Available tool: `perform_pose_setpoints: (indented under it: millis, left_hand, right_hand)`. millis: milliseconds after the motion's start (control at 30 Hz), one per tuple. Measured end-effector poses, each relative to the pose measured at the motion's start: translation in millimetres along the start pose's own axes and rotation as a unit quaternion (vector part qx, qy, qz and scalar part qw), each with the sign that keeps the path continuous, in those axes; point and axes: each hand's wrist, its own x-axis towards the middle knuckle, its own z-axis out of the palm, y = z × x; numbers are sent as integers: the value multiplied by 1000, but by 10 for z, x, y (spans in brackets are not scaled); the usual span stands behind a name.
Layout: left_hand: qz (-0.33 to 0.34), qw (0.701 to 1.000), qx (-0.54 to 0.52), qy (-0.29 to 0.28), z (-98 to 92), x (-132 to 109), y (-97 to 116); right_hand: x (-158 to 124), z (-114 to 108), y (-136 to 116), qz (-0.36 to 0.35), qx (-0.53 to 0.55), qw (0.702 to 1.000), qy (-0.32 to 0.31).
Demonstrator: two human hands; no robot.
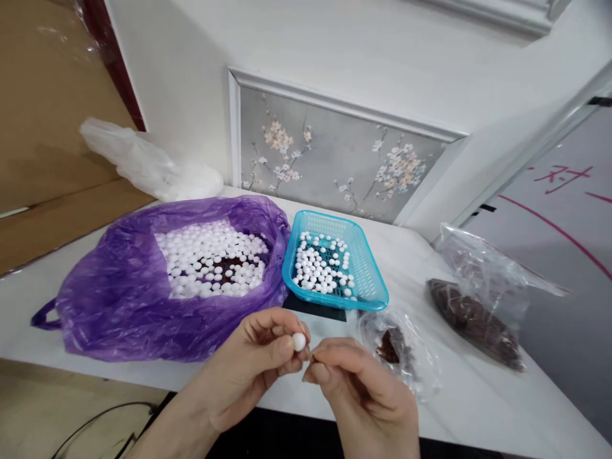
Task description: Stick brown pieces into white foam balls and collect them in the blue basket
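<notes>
Between thumb and fingers, my left hand point(261, 354) pinches a small white ball point(299, 342) above the front of the table. Close beside it on the right, my right hand point(358, 376) has its thumb and forefinger pressed together; whatever they hold is too small to make out. Behind my left hand, a purple plastic bag point(119, 287) lies wide open, full of white balls point(205, 255) with some dark brown bits among them. A blue plastic basket point(373, 280) behind my hands contains more white balls point(315, 268).
A small clear bag with reddish-brown bits point(389, 346) lies right of my hands. Farther right is a larger clear bag of dark brown material point(473, 319). A white plastic bag point(157, 172) sits at the back left, near cardboard point(57, 115). A whiteboard point(564, 255) leans at right.
</notes>
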Motion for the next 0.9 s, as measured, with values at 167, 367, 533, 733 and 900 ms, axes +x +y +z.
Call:
perform_pose_setpoints:
  millis: [167, 367, 533, 733, 900]
  left_hand:
    - [11, 1000, 10, 3, 31, 17, -10]
    - [1, 999, 30, 28, 39, 17, -30]
    - [6, 999, 28, 35, 68, 5, -23]
    - [21, 998, 48, 33, 62, 18, -14]
    - [43, 994, 98, 17, -4, 88, -24]
  right_hand:
    - [-5, 45, 7, 15, 10, 1000, 10]
    - [-38, 85, -46, 146, 54, 986, 61]
    - [-28, 69, -55, 181, 41, 981, 60]
    - [-15, 53, -60, 189, 33, 980, 53]
    - [51, -3, 8, 198, 45, 979, 26]
